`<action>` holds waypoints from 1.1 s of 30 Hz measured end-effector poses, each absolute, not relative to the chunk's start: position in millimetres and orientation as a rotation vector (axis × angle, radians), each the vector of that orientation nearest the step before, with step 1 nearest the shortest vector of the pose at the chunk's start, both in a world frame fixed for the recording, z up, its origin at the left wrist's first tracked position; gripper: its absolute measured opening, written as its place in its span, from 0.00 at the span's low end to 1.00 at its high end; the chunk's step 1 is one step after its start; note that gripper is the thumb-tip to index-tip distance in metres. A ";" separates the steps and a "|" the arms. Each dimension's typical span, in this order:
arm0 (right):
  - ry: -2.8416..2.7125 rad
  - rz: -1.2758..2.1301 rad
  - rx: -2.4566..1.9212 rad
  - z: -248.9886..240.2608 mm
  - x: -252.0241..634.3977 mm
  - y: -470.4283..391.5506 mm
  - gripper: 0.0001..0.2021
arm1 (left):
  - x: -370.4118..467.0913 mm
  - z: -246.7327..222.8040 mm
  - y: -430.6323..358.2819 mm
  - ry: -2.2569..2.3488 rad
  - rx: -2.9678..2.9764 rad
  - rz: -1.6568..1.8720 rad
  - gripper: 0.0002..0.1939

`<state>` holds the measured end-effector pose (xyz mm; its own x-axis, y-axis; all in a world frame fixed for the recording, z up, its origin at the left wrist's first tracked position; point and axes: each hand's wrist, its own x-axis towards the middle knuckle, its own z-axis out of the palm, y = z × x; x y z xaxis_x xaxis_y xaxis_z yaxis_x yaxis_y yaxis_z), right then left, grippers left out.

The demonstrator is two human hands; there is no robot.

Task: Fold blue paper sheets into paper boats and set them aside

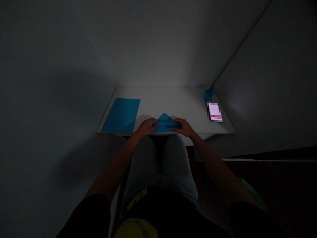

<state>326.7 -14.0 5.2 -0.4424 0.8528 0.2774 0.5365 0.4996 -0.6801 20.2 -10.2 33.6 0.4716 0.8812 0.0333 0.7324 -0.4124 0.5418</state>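
A partly folded sheet of blue paper (164, 127) lies at the front edge of the white table, its pointed peak facing away from me and a band folded across its lower part. My left hand (148, 126) grips the paper's left end, thumb and fingers closed around the band. At the right end, my right hand (182, 127) pinches the same band between thumb and fingers. Parts of both ends are hidden under the fingers.
Flat blue paper (121, 115) lies on the table's left side. A small folded blue paper piece (208, 94) stands in the back right corner, behind a lit phone (215, 111). Walls border the white table (173, 96) at the back and sides. The light is dim.
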 end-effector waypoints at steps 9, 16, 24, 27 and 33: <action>-2.099 0.474 -1.237 -12.0 326.9 -6.6 0.27 | 36.1 33.7 -22.6 1.558 2.266 0.599 0.17; -2.188 0.176 -1.353 -6.7 320.9 -18.9 0.19 | 72.9 32.7 -49.5 1.474 2.590 0.387 0.22; -2.335 0.184 -1.317 -0.8 314.4 -23.7 0.20 | 75.9 13.3 -72.0 1.591 2.505 0.569 0.33; -2.379 0.166 -1.277 3.9 312.3 -30.0 0.22 | 63.8 10.4 -72.8 1.621 2.480 0.575 0.39; -2.524 0.190 -1.229 3.4 321.5 -54.8 0.30 | 36.5 11.3 -88.6 1.673 2.438 0.461 0.31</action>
